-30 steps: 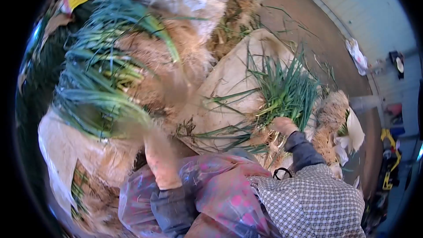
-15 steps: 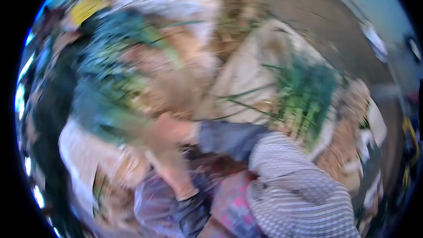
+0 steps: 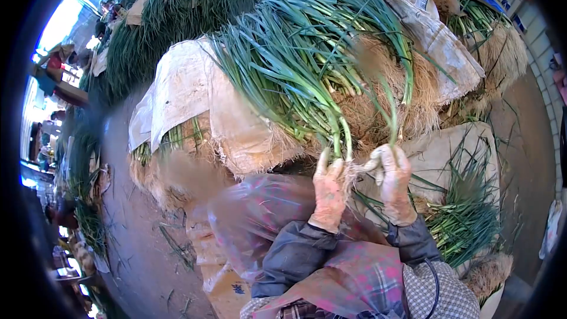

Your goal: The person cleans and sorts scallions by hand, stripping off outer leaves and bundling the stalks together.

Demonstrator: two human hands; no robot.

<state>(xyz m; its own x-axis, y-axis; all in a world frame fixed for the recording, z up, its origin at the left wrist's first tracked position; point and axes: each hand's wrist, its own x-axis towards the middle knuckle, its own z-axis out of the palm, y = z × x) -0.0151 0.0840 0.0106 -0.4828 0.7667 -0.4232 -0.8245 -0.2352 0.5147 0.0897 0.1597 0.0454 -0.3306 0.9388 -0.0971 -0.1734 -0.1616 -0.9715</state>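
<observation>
My left hand (image 3: 329, 195) is closed round a few green onions (image 3: 341, 130) near their white root ends, with the leaves reaching up and left over the pile. To its right, my right hand (image 3: 394, 186) has its thumb and fingers pinched together. A thin green stalk (image 3: 391, 109) rises from those fingers. Pale stringy roots (image 3: 351, 174) stretch between the two hands. Just beyond lies a large heap of green onions (image 3: 295, 53), its leaves pointing away and its tan roots (image 3: 366, 115) towards me.
A smaller bunch of green onions (image 3: 463, 224) rests on a pale sack (image 3: 472, 142) at the right. White sacking (image 3: 183, 88) covers more bundles at the left. Long rows of green onions (image 3: 195, 9) stand behind. A plaid plastic-covered apron (image 3: 354, 277) drapes my lap.
The view has swung and steadied from blur. My hands, earlier together at the left by the heap, are now side by side in front of me, with green onions held.
</observation>
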